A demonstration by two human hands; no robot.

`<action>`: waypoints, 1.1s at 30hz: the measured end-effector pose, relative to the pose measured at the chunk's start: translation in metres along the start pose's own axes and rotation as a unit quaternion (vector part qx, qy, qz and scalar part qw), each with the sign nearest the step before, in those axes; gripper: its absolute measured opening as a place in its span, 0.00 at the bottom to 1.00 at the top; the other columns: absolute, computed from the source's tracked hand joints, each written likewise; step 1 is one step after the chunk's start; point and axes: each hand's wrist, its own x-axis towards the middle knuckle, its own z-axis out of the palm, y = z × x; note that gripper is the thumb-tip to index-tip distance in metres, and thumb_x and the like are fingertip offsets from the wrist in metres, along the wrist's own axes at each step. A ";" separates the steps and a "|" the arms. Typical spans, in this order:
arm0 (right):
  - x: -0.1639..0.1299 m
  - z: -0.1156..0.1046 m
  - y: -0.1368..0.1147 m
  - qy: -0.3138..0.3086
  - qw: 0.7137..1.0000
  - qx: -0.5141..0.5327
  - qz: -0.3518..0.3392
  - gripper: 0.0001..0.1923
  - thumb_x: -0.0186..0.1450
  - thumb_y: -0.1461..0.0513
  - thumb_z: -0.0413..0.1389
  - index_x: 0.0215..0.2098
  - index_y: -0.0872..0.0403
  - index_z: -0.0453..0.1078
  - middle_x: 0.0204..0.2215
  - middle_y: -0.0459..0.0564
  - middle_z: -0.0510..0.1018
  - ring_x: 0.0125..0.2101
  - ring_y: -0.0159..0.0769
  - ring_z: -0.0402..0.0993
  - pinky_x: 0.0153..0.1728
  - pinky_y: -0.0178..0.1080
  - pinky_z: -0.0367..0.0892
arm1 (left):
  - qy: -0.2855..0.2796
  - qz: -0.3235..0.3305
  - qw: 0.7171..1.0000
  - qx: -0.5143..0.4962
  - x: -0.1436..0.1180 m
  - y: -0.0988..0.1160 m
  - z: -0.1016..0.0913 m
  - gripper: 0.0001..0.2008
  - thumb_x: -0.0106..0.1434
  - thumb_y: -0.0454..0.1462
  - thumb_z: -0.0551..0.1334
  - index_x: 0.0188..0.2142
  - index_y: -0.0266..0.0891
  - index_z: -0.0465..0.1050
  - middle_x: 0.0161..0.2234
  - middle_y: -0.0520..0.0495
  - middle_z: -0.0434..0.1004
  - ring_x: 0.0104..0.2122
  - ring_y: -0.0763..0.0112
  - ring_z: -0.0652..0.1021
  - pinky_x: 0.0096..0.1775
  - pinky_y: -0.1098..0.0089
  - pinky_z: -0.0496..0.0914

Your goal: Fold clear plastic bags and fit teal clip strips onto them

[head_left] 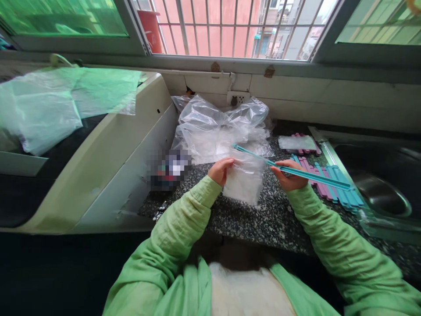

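Note:
My left hand (221, 170) pinches the upper left corner of a small clear plastic bag (244, 180) that hangs over the speckled dark countertop (250, 219). My right hand (289, 174) grips a long teal sealing stick (296, 171), which lies slanted across the bag's top edge, its far end reaching past the left hand's fingers. Both sleeves are light green. Just right of my right hand lies a row of teal and pink sticks (332, 186).
A heap of clear plastic bags (217, 127) lies at the back of the counter. More pink sticks under a small bag (297, 144) lie at the back right. A steel sink (378, 188) is at the right, a cream appliance (108, 153) at the left, a barred window (230, 26) ahead.

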 end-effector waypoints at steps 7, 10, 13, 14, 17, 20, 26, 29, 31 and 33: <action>-0.002 0.001 -0.013 -0.029 0.999 0.037 -0.013 0.05 0.54 0.61 0.59 0.30 0.53 0.70 0.23 0.48 0.76 0.21 0.32 0.72 0.21 0.33 0.68 | 0.010 0.003 1.000 0.023 0.008 -0.012 -0.004 0.06 0.48 0.34 0.62 0.18 0.34 0.74 0.21 0.50 0.74 0.24 0.74 0.70 0.34 0.71 0.63; -0.002 0.000 -0.015 -0.032 0.999 0.040 -0.013 0.05 0.54 0.60 0.59 0.29 0.54 0.70 0.22 0.48 0.76 0.21 0.31 0.72 0.20 0.33 0.68 | 0.023 0.001 1.000 0.013 0.012 -0.016 -0.005 0.06 0.47 0.34 0.63 0.18 0.34 0.73 0.20 0.50 0.74 0.23 0.75 0.70 0.34 0.71 0.63; -0.003 0.001 -0.016 -0.037 0.998 0.042 -0.004 0.05 0.54 0.61 0.59 0.29 0.54 0.70 0.22 0.48 0.76 0.21 0.31 0.72 0.21 0.33 0.69 | 0.043 -0.005 0.999 0.001 0.015 -0.020 -0.006 0.05 0.45 0.35 0.65 0.17 0.34 0.72 0.20 0.51 0.74 0.23 0.75 0.70 0.34 0.72 0.64; -0.003 0.001 -0.016 -0.040 0.998 0.043 -0.002 0.05 0.54 0.60 0.59 0.29 0.54 0.70 0.22 0.48 0.76 0.21 0.31 0.72 0.21 0.33 0.69 | 0.050 -0.005 0.999 -0.003 0.016 -0.021 -0.006 0.05 0.44 0.35 0.65 0.17 0.34 0.72 0.20 0.52 0.74 0.23 0.75 0.70 0.34 0.72 0.64; -0.004 0.001 -0.017 -0.049 0.998 0.051 -0.001 0.05 0.54 0.60 0.58 0.29 0.54 0.70 0.22 0.48 0.76 0.21 0.32 0.72 0.21 0.34 0.69 | 0.066 -0.005 0.998 -0.014 0.018 -0.023 -0.006 0.05 0.44 0.34 0.66 0.18 0.34 0.72 0.20 0.52 0.75 0.24 0.75 0.71 0.35 0.72 0.65; -0.004 0.002 -0.018 -0.058 0.997 0.053 0.009 0.06 0.54 0.59 0.58 0.27 0.53 0.70 0.22 0.49 0.77 0.21 0.32 0.72 0.21 0.35 0.69 | 0.076 -0.016 0.997 -0.019 0.019 -0.025 -0.007 0.06 0.45 0.34 0.66 0.18 0.34 0.72 0.20 0.51 0.74 0.24 0.75 0.71 0.36 0.72 0.64; -0.006 0.005 -0.016 -0.066 0.995 0.062 0.026 0.06 0.54 0.58 0.58 0.27 0.53 0.70 0.22 0.48 0.77 0.21 0.32 0.72 0.21 0.35 0.69 | 0.072 -0.044 0.996 -0.018 0.019 -0.026 -0.007 0.08 0.45 0.36 0.67 0.17 0.34 0.71 0.19 0.51 0.74 0.23 0.74 0.71 0.35 0.71 0.64; -0.007 0.006 -0.016 -0.056 0.996 0.075 0.008 0.05 0.54 0.60 0.59 0.28 0.54 0.70 0.21 0.48 0.76 0.20 0.32 0.71 0.21 0.34 0.69 | 0.082 -0.045 0.995 -0.026 0.020 -0.027 -0.009 0.07 0.45 0.36 0.67 0.18 0.34 0.72 0.19 0.51 0.74 0.22 0.74 0.71 0.34 0.71 0.64; -0.008 0.007 -0.016 -0.053 0.995 0.082 -0.003 0.05 0.54 0.61 0.59 0.28 0.54 0.70 0.21 0.49 0.76 0.20 0.31 0.71 0.21 0.34 0.69 | 0.095 -0.046 0.994 -0.029 0.020 -0.028 -0.009 0.06 0.45 0.35 0.66 0.18 0.33 0.72 0.18 0.51 0.73 0.21 0.76 0.71 0.32 0.72 0.64; -0.008 0.007 -0.017 -0.055 0.995 0.083 -0.006 0.05 0.54 0.61 0.59 0.28 0.55 0.70 0.21 0.49 0.76 0.21 0.31 0.71 0.21 0.34 0.69 | 0.105 -0.050 0.993 -0.037 0.020 -0.027 -0.009 0.06 0.45 0.33 0.66 0.18 0.33 0.72 0.18 0.51 0.73 0.20 0.76 0.71 0.30 0.73 0.64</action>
